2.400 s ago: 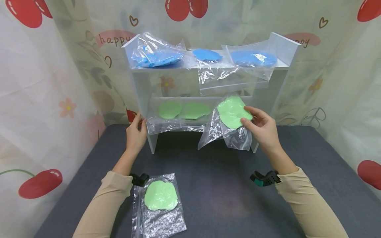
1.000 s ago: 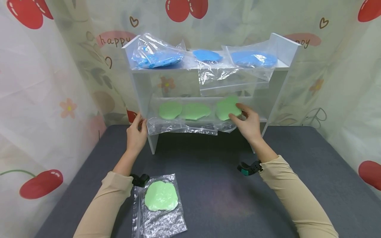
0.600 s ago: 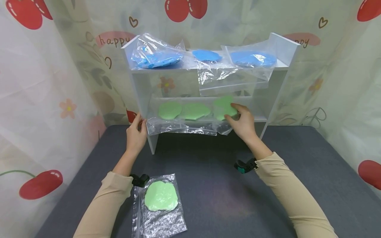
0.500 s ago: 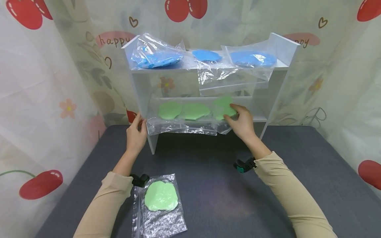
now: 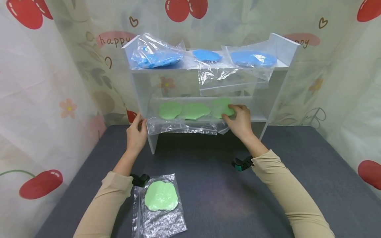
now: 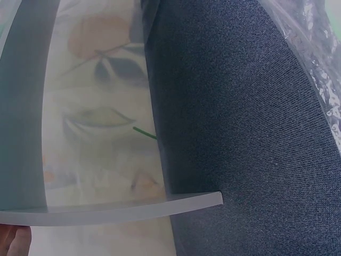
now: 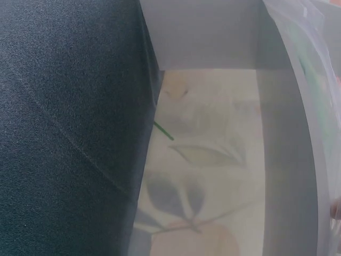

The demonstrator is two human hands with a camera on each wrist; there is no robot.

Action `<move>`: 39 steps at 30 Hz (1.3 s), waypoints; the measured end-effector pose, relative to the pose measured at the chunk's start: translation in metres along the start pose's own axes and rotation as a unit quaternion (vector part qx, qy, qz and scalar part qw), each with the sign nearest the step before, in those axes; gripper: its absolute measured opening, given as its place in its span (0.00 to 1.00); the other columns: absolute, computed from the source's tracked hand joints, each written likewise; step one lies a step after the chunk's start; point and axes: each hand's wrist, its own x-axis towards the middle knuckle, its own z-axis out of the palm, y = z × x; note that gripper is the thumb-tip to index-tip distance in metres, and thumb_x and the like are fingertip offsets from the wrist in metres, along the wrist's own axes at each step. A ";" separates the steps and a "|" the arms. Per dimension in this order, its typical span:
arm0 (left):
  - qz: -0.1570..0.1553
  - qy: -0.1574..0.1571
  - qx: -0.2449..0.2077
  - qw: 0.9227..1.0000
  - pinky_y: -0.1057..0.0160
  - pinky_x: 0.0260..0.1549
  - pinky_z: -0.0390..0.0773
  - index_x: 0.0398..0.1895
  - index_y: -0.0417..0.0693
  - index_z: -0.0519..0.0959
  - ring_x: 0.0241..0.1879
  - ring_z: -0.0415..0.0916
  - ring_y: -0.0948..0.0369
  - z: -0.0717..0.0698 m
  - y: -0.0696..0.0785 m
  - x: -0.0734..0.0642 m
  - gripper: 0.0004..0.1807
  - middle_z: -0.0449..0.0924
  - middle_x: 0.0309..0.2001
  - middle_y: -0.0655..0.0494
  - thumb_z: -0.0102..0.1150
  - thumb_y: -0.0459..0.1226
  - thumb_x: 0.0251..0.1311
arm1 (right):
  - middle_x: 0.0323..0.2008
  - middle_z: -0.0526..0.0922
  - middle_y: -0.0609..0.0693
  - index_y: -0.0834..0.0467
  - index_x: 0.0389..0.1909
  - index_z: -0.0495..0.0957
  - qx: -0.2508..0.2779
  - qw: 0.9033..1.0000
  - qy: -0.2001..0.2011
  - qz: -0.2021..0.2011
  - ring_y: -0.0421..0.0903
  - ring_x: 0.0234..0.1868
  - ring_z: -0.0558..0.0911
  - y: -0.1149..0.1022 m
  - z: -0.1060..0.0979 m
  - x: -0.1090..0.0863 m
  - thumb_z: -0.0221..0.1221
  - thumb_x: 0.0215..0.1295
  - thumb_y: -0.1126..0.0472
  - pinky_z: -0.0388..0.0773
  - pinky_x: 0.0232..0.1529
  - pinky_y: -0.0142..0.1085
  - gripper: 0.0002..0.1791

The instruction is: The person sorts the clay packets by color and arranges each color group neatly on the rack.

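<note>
My right hand (image 5: 240, 122) pinches the right edge of a clear zip bag with a flat green piece (image 5: 219, 107) in it, on the lower level of a white shelf (image 5: 276, 86). Two more bagged green pieces lie left of it, one in the middle (image 5: 194, 110) and one at the far left (image 5: 169, 109). My left hand (image 5: 137, 134) holds the front edge of the shelf's left side panel. The left wrist view shows that panel (image 6: 122, 213) with fingers (image 6: 16, 242) at its outer side. In the right wrist view only a fingertip (image 7: 335, 209) shows at the border.
Another bagged green piece (image 5: 161, 196) lies flat on the dark table (image 5: 214, 185), near my left forearm. Bagged blue pieces sit on the upper level, at left (image 5: 157, 59), middle (image 5: 207, 55) and right (image 5: 253, 59). One bag hangs over its front edge. A printed curtain (image 5: 71, 82) surrounds the table.
My right hand has brought the green bag from in front of the shelf onto the lower level, then slid it slightly left towards the middle bag. The left hand has stayed put.
</note>
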 end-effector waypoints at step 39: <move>0.001 0.001 0.000 1.000 0.46 0.49 0.76 0.67 0.45 0.64 0.53 0.76 0.45 0.000 0.001 0.000 0.25 0.76 0.55 0.36 0.47 0.31 0.66 | 0.49 0.75 0.61 0.62 0.51 0.77 0.057 0.997 -0.006 -0.055 0.57 0.45 0.73 -0.014 -0.015 -0.063 0.58 0.63 0.62 0.68 0.49 0.51 0.17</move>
